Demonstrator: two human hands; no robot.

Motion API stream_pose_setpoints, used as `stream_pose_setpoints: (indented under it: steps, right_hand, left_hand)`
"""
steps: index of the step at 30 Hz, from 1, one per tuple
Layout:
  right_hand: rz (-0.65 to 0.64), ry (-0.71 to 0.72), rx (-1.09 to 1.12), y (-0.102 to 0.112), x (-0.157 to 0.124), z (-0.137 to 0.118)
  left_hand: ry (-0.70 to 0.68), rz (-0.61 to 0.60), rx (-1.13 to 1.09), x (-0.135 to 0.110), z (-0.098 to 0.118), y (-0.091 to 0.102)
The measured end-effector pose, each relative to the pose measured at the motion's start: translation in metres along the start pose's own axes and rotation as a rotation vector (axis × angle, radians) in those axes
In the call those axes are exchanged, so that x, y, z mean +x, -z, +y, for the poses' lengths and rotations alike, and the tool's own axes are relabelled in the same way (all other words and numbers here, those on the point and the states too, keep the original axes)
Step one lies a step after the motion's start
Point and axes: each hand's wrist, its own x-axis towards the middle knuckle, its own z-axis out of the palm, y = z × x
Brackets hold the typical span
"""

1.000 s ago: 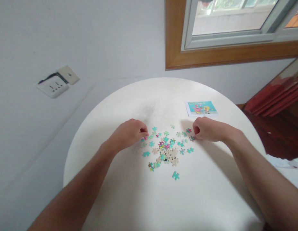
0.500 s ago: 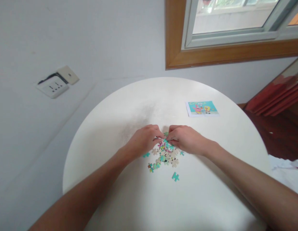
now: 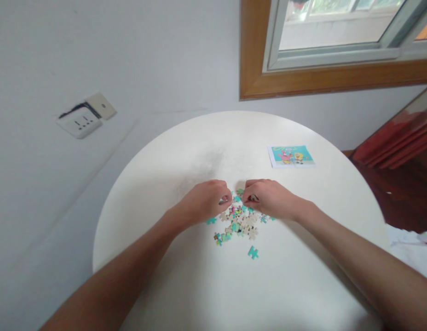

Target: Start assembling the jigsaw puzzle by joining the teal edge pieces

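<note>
A heap of small jigsaw pieces (image 3: 239,223), mostly teal, pink and beige, lies on the round white table (image 3: 186,156). My left hand (image 3: 208,202) rests on the heap's left side with fingers curled down onto the pieces. My right hand (image 3: 268,198) sits on the heap's right side, fingers curled the same way. The two hands nearly touch above the heap. What each hand pinches is hidden under the fingers. One teal piece (image 3: 252,252) lies apart, nearer to me.
A small cartoon picture card (image 3: 291,156) lies at the table's far right. A wall socket (image 3: 79,122) is on the white wall to the left. A wood-framed window (image 3: 324,78) is behind, and red furniture (image 3: 400,138) stands at the right.
Both hands came together from the heap's outer edges to its middle, pushing the scattered pieces into a tighter heap. In the last half second they have barely shifted.
</note>
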Motion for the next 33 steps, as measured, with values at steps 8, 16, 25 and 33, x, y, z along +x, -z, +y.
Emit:
stream_pose_setpoints:
  steps: [8,16,25,33]
  right_hand:
    - [-0.012,0.039,0.070,0.0054,-0.0027,-0.0048]
    - [-0.098,0.193,0.179,-0.0030,-0.0019,-0.0075]
    - [-0.089,0.177,0.132,-0.0026,-0.0024,-0.0067]
    - [-0.124,0.178,0.181,-0.0006,-0.0040,-0.0068]
  left_hand:
    - [0.077,-0.046,0.017,-0.0026,-0.0047,0.0071]
    - [0.049,-0.046,0.047,-0.0003,-0.0086,0.0028]
    - [-0.047,-0.025,-0.051,0.0007,-0.0026,0.0092]
    - [-0.208,-0.098,-0.142,0.0005,0.0005,0.0038]
